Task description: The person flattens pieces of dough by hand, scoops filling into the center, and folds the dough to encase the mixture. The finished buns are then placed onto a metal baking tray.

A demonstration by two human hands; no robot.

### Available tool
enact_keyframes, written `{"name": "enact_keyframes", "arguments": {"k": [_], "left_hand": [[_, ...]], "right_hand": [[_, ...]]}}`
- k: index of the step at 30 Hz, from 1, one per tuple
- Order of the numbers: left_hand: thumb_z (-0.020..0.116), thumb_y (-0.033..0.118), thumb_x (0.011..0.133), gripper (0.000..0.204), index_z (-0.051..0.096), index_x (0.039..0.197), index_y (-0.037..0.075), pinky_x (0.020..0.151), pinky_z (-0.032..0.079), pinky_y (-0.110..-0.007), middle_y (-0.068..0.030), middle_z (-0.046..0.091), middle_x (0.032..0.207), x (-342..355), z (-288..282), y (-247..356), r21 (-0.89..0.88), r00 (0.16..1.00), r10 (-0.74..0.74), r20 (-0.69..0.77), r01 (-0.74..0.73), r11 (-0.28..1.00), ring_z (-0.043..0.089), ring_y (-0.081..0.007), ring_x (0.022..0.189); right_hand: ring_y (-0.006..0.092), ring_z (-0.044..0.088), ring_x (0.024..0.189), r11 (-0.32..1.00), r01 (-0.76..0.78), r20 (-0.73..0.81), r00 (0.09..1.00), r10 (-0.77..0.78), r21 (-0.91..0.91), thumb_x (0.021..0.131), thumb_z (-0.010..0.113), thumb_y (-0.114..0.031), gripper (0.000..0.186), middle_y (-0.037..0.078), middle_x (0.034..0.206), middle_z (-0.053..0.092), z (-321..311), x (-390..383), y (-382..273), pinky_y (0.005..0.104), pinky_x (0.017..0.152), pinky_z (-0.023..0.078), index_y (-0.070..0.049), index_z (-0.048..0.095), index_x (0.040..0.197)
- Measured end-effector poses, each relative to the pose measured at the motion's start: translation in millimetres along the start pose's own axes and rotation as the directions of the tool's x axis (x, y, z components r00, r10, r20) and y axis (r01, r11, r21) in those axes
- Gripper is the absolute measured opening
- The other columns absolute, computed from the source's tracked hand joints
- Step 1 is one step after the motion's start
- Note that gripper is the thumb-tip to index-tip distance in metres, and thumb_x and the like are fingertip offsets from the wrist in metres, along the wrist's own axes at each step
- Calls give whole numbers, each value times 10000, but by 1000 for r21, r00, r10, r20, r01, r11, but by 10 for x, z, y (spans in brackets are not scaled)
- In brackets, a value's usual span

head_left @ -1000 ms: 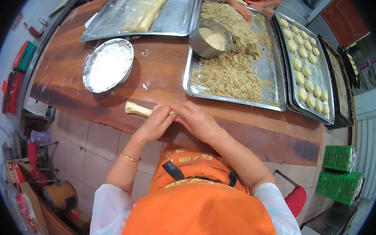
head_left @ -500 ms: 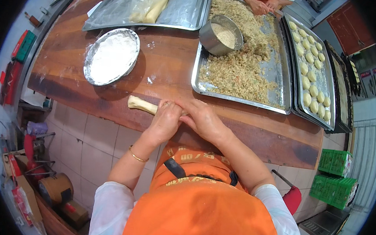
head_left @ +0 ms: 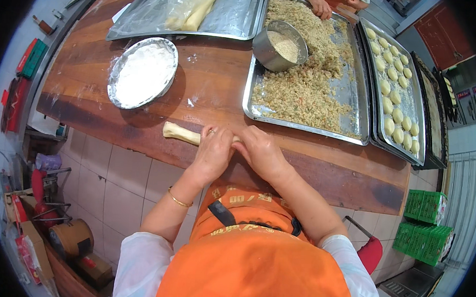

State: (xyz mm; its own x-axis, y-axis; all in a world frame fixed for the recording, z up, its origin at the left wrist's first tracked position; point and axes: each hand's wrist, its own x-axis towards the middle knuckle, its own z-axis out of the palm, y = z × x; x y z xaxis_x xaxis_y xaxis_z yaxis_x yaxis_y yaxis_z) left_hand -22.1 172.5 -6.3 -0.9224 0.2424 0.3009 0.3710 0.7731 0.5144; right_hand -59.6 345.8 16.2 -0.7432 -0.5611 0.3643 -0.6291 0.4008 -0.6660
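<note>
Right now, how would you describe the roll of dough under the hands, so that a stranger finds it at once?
Start at the long brown wooden table and go to its near edge. There the left hand and the right hand press on a pale dough roll, whose end sticks out to the left. It lies bare on the wood, unlike the dough sticks on the far tray.

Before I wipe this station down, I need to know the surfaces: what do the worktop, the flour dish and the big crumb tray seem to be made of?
The worktop looks like varnished reddish-brown wood: visible grain, dull sheen. The flour dish seems to be thin foil or light metal, judging by its crinkled shiny rim. The crumb tray looks like stainless steel or aluminium: bright, reflective, rolled edge. Both hands, left hand and right hand, press a pale dough roll.
</note>
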Motion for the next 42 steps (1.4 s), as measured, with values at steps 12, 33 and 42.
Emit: {"name": "enact_keyframes", "arguments": {"k": [12,33,42], "left_hand": [[597,84,813,180,581,975,9,1059,317,-503,-172,525,1067,68,287,192,300,1000,13,20,-18,954,502,-342,1130],[548,-67,809,393,622,1189,4,903,491,-414,-186,611,1105,480,357,728,-314,991,130,-7,-126,941,603,-353,1044],[662,295,917,648,418,1473,69,1205,263,-456,-133,370,1572,703,866,934,-150,764,541,352,-524,838,329,-269,1470]], "right_hand": [[77,539,611,373,-535,310,799,516,758,970,632,-112,160,-4,819,634,-52,-321,201,272,582,489,-30,630,1107],[374,671,803,943,-326,55,943,329,-64,885,654,-91,109,195,854,679,-599,-737,194,451,732,531,5,667,935],[126,661,709,758,-560,-320,689,650,334,952,599,-25,115,69,877,729,-1161,-1303,296,270,650,531,-14,674,1038]]}}
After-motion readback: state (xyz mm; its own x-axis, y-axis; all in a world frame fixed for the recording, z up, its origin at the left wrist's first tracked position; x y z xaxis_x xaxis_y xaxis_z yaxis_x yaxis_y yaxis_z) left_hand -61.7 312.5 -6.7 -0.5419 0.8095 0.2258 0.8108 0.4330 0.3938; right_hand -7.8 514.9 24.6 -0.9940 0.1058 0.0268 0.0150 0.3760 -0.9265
